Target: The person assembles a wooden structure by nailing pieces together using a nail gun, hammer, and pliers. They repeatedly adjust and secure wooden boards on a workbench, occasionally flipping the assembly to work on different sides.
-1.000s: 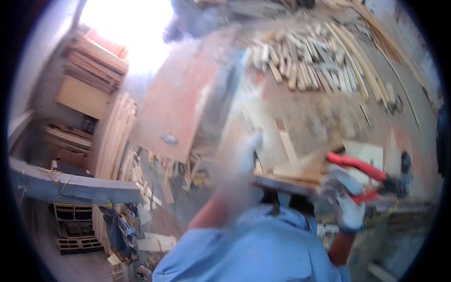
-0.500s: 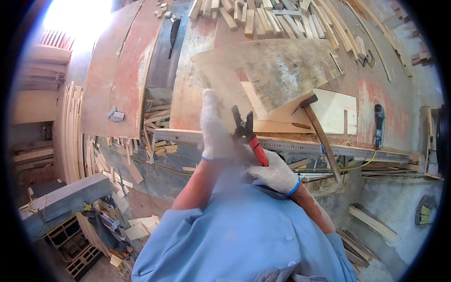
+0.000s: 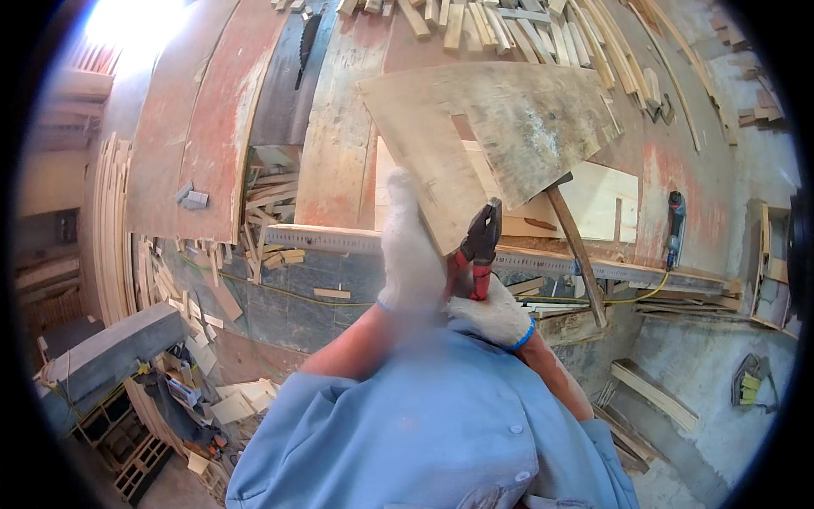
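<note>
My left hand (image 3: pixel 402 242), in a white knit glove, stands stretched out along the left edge of a worn plywood piece (image 3: pixel 543 114). It appears to touch that edge. Its fingers are straight and together, the thumb side blurred. In my right hand (image 3: pixel 492 314), also gloved, is a pair of pliers (image 3: pixel 482 242) with red handles and black jaws. The jaws point away from me, closed together, by the plywood's near corner. Right of them a wooden-handled hammer (image 3: pixel 578 259) lies across the bench edge, its head partly behind the plywood.
A long metal ruler (image 3: pixel 331 239) runs along the bench's front edge. A power tool (image 3: pixel 676 216) with a yellow cord lies at right. A handsaw (image 3: pixel 308 47) and many wood strips (image 3: pixel 475 30) lie at the back. Offcuts (image 3: pixel 229 407) and a grey beam (image 3: pixel 127 348) are at lower left.
The plywood has shifted and turned, uncovering pale board at its left and covering part of the hammer head. The pliers have moved right and their jaws have closed. The view has shifted slightly.
</note>
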Motion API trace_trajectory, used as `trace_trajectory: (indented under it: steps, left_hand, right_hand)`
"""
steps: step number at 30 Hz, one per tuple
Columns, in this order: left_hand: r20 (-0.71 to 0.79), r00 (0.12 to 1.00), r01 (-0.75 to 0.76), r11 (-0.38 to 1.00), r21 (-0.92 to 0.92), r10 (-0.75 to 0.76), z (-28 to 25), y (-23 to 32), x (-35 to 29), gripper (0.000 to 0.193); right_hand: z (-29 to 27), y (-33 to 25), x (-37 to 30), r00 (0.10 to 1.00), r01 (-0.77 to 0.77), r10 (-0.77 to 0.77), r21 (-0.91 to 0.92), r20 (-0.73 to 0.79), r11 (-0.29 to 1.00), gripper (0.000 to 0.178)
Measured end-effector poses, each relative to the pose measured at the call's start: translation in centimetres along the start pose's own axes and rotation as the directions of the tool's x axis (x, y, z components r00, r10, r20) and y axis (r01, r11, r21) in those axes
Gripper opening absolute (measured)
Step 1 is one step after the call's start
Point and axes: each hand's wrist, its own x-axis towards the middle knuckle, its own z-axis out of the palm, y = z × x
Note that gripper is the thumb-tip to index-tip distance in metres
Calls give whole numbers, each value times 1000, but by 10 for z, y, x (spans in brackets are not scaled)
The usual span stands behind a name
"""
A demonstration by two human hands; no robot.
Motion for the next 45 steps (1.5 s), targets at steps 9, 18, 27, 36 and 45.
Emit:
trace_trajectory:
  steps: [9,18,27,36,45]
  left_hand:
    - [48,997,-73,965,252,63,-13,4,-6,56]
    - [54,996,-80,935,345,65,-22,-3,-7,55]
    - [38,994,-108,915,389,101,-28,-7,-11,54]
    - [-34,998,-33,921,388,50,-17,-5,-23,51]
    - [102,990,-133,869,476,96,-32,-9,-21,50]
  right_hand:
    - [-20,-27,-49,806,-29,-404,-711,-432,703,70]
    - [-30,-10,-49,647,-148,-599,-849,-471,507,77]
    - [-28,-5,-45,665,-199,-634,-912,-395,359,89]
    - [-32,3,-43,659,-187,-648,-917,-382,352,87]
    - [-41,10,-48,645,-70,-573,-785,-506,615,72]
